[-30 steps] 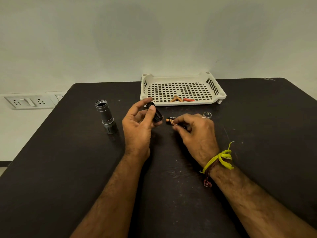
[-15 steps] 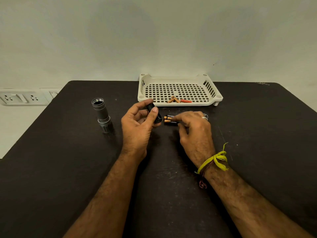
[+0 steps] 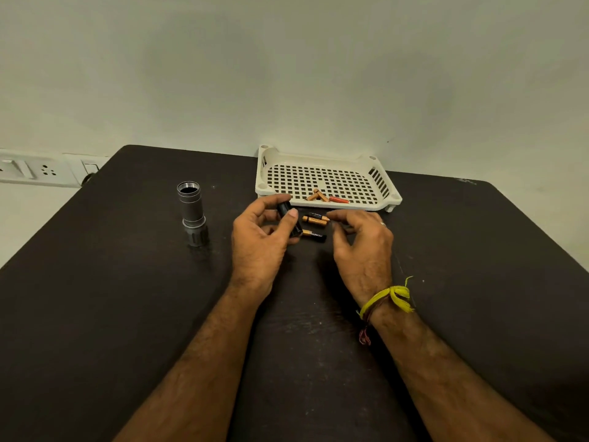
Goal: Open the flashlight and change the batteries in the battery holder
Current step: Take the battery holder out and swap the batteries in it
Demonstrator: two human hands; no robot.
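Note:
My left hand (image 3: 259,240) grips a black battery holder (image 3: 289,218) between thumb and fingers, just above the dark table. Three black-and-copper batteries lie on the table right of it: a pair (image 3: 315,218) side by side and one battery (image 3: 314,235) nearer to me. My right hand (image 3: 363,244) hovers over them with fingers apart and nothing in it; its fingertips are beside the pair. The grey flashlight body (image 3: 191,212) stands upright on the table to the left, its open threaded end up.
A white perforated tray (image 3: 376,178) sits at the table's far edge with several small copper and red batteries (image 3: 325,196) in it. A wall socket panel (image 3: 38,170) is at the far left. The dark table (image 3: 127,314) ends at the wall behind.
My right hand has let go of the battery it held and drawn back a little to the right. One battery now lies apart, nearer me. My left hand still holds the holder.

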